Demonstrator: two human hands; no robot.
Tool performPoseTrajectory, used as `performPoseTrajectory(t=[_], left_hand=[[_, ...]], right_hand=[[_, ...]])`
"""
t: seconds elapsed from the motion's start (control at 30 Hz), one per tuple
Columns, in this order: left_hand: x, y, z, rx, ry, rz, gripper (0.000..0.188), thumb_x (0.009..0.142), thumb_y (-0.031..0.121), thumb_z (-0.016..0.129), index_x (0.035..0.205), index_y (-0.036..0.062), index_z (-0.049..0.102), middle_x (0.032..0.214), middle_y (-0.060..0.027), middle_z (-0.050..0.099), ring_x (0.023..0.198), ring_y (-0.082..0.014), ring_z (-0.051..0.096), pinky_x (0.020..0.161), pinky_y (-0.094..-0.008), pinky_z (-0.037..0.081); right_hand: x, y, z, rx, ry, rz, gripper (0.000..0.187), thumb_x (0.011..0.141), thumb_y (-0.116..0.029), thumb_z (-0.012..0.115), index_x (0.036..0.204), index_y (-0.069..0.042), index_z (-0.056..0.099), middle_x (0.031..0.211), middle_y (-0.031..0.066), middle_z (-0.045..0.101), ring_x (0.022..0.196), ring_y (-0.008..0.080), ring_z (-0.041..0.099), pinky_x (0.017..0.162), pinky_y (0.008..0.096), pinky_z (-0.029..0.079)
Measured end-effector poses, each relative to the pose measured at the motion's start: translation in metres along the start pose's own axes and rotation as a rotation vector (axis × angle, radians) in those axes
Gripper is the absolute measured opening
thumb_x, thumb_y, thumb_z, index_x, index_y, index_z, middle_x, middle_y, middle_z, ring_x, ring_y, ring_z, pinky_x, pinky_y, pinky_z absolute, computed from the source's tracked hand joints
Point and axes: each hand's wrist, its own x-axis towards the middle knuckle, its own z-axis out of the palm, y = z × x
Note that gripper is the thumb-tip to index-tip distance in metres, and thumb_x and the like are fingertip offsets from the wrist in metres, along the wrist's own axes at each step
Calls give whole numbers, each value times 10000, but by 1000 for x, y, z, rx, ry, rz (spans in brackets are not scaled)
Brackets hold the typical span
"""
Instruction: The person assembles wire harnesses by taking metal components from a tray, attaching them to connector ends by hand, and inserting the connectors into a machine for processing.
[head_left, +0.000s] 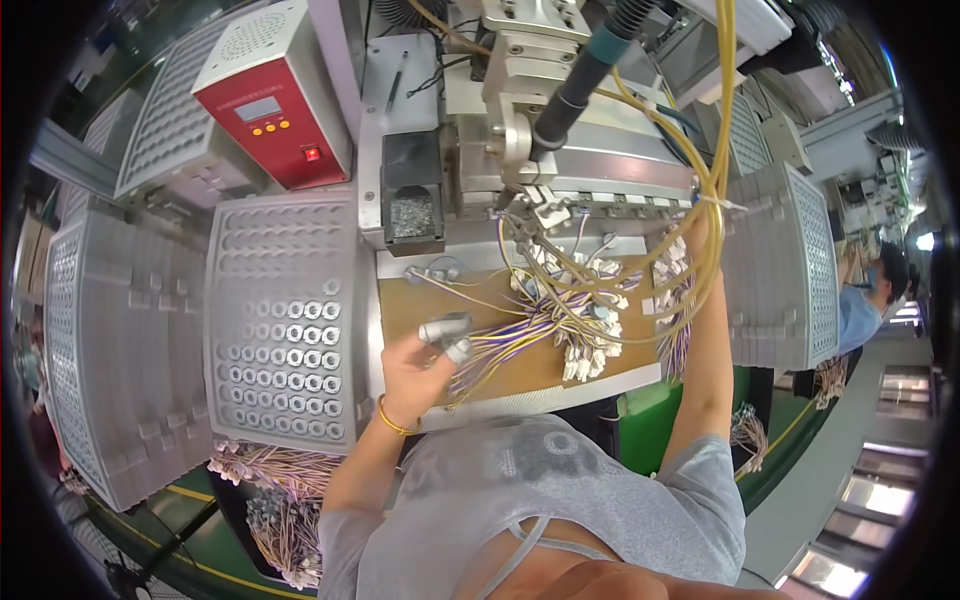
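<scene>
My left hand [412,375], with grey covers on its fingertips and a yellow band at its wrist, hovers over the left side of a brown work surface [405,310]. Its fingers point right, slightly apart, and nothing shows between them. Beside them lies a bundle of yellow, purple and white wires [520,335] with white connectors [590,358]. My right hand [697,232] reaches to the right end of the metal machine rail [620,205]; yellow hoses [722,130] cover much of it, and its fingers are hidden. Below it hang more connector wires [675,285].
At left, a grey tray [222,330] holds rows of metal ring-shaped parts [310,358]. Behind it stands a red-fronted control box [285,135]. A black bin [412,215] holds small bits. Stacked trays [780,270] stand at right; a co-worker [868,300] is beyond.
</scene>
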Motion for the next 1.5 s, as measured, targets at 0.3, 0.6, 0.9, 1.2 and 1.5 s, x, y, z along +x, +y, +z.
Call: performPoseTrajectory(t=[0.3, 0.6, 0.9, 1.2, 1.5], left_hand=[[1, -4, -4, 45, -42, -17, 250, 749, -54, 591, 995, -85, 560, 968, -120, 597, 845, -138, 566, 723, -254, 476], [0, 3, 1, 5, -45, -45, 260, 743, -67, 583, 1002, -80, 559, 945, -110, 603, 817, -129, 572, 711, -252, 478], [10, 0, 7, 13, 4, 162, 270, 740, -53, 591, 1004, -89, 554, 1029, -128, 551, 880, -129, 535, 672, -228, 460], [5, 3, 10, -198, -92, -32, 310, 748, -35, 606, 1052, -55, 549, 1000, -102, 588, 917, -164, 553, 821, -303, 457], [2, 4, 14, -198, -116, -40, 333, 739, -16, 618, 1063, -43, 547, 1057, -89, 576, 910, -147, 561, 780, -293, 474]], right_hand=[[9, -28, -17, -184, 9, -172, 288, 686, -7, 497, 973, -4, 475, 929, 181, 535, 837, 371, 518, 697, 429, 414], [-59, -112, -74, 552, 130, 172, 258, 759, -42, 484, 1011, -8, 529, 818, 83, 597, 755, 128, 574, 672, 277, 446], [-122, -289, -87, 923, -612, -286, 214, 727, -100, 603, 912, 5, 582, 780, 102, 601, 675, 185, 577, 599, 277, 445], [-115, -292, -91, 1081, -751, -125, 99, 731, -85, 597, 706, 3, 560, 590, -8, 515, 535, 30, 435, 449, 204, 347], [-119, -289, -87, 1065, -740, -45, 87, 691, -45, 595, 668, 13, 535, 552, -8, 500, 515, 26, 428, 433, 189, 345]])
